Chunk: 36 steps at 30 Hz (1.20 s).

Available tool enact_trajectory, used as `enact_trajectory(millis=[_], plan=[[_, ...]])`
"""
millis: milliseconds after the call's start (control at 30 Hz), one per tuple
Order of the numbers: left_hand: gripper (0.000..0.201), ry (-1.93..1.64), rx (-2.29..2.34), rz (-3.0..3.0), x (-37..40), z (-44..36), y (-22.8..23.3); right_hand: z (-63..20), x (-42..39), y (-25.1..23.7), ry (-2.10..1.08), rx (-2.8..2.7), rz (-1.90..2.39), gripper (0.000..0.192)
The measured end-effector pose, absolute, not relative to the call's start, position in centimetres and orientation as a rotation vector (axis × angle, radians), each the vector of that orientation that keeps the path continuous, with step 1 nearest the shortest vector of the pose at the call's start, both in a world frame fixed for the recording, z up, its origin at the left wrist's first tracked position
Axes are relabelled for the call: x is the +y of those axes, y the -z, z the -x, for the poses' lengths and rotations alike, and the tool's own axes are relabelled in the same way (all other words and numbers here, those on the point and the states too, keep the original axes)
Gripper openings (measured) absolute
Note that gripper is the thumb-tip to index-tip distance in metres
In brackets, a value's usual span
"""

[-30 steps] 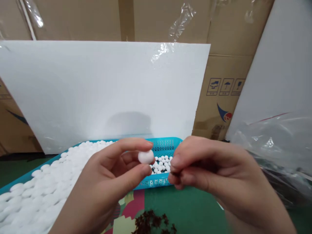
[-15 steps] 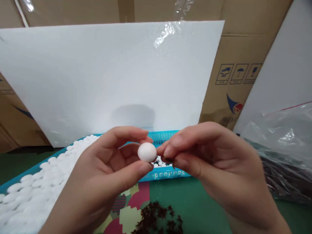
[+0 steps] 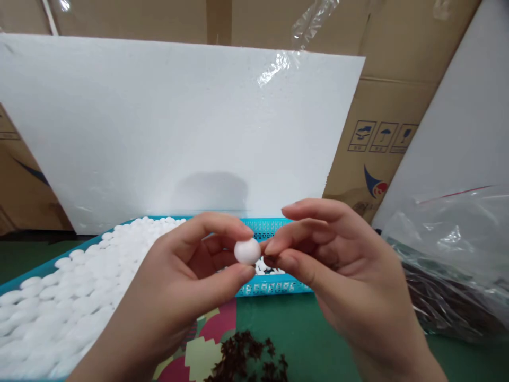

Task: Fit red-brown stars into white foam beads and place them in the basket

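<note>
My left hand (image 3: 186,270) holds a small smooth white ball (image 3: 247,251) between thumb and forefinger. Just right of the ball, my right hand (image 3: 338,265) pinches a small dark brown piece (image 3: 271,260) between its thumb and fingers. Its upper finger is raised off the others. The piece is close to the ball's right side; whether they touch I cannot tell. Below the hands, a loose heap of dark brown, star-like bits (image 3: 242,356) lies on the table, partly on a patterned sheet (image 3: 202,354).
A blue basket (image 3: 274,285) behind my hands contains small white pieces. On the left, a blue-edged tray (image 3: 24,281) is filled with many white balls (image 3: 83,297). A white board (image 3: 191,127) leans against cardboard boxes (image 3: 401,95). Clear plastic bags (image 3: 457,286) with dark contents lie at right.
The view has shifted slightly. My right hand's upper finger has lifted away from the pinch, and the brown piece now shows more plainly near the ball. My left hand keeps its hold.
</note>
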State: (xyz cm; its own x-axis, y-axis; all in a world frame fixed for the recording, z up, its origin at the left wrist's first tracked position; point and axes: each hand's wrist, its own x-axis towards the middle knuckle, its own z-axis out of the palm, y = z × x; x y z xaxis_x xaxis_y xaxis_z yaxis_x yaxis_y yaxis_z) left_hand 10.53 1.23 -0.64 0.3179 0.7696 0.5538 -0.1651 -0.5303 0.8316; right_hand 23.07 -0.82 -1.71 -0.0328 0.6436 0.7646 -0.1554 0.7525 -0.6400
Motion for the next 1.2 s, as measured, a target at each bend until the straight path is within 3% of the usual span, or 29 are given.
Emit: enact_trajectory(millis=[1200], plan=[[0.023,-1.517,0.612,-2.015,-0.2,-10.7,0.4,-23.2,-1.7,1.2,-0.671,-1.52,0.486,0.029]])
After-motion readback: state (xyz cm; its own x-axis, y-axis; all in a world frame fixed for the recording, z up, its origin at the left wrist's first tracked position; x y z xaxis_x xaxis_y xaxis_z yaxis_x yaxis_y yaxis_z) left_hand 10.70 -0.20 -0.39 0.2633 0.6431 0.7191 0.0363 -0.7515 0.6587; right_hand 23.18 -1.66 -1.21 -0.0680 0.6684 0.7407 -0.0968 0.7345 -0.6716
